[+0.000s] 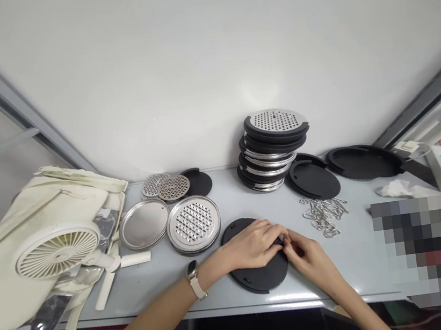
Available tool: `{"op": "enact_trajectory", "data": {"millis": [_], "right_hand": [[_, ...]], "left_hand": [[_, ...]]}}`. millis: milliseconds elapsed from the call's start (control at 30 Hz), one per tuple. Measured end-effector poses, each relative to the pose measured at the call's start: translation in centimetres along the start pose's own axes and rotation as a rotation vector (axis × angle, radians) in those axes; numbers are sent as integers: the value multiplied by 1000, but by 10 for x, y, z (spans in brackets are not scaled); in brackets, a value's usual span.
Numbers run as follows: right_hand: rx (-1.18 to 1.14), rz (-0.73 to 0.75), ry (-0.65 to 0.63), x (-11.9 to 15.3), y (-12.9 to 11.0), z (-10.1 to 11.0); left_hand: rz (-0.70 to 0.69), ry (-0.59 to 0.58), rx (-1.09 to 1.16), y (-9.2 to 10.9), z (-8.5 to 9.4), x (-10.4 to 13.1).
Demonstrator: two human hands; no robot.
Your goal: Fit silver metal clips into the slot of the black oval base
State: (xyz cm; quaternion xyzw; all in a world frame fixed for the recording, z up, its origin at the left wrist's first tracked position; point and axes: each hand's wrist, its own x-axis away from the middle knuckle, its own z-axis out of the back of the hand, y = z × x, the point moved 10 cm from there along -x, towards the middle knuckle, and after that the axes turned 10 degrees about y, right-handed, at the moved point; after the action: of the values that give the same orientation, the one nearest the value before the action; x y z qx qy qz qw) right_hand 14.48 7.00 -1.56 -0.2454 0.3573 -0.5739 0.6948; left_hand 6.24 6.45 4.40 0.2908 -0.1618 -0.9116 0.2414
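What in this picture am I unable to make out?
All in the head view:
- What left hand and right hand may pinch at black disc: hidden by fingers.
- Watch face: too small to read.
- Metal wire pieces: too tangled to count.
- Cream bag: cut by left edge.
- Lower right: pixelated over.

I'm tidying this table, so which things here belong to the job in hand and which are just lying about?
Likely the job's:
black disc, at left hand and right hand
wire clips
perforated plates
plain steel plates
tall stack
other black discs

Seemingly just lying about:
fan
bag
white tissue

Blurred patch, right: can't tell.
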Motion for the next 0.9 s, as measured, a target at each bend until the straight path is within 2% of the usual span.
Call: {"op": "enact_trajectory", "data": {"millis": [167, 400, 600, 900], "right_hand": [[-18, -33, -19, 0, 3, -1], [-56, -26, 15, -2, 2, 2], [-71, -67, 52, -3, 1, 7], [1, 11, -2, -3, -4, 1]], "left_hand": [[-6, 6, 0, 1, 1, 0], [33, 5, -13, -5, 1, 2], [46, 61, 8, -3, 9, 1], [17, 34, 19, -3, 3, 4]]}}
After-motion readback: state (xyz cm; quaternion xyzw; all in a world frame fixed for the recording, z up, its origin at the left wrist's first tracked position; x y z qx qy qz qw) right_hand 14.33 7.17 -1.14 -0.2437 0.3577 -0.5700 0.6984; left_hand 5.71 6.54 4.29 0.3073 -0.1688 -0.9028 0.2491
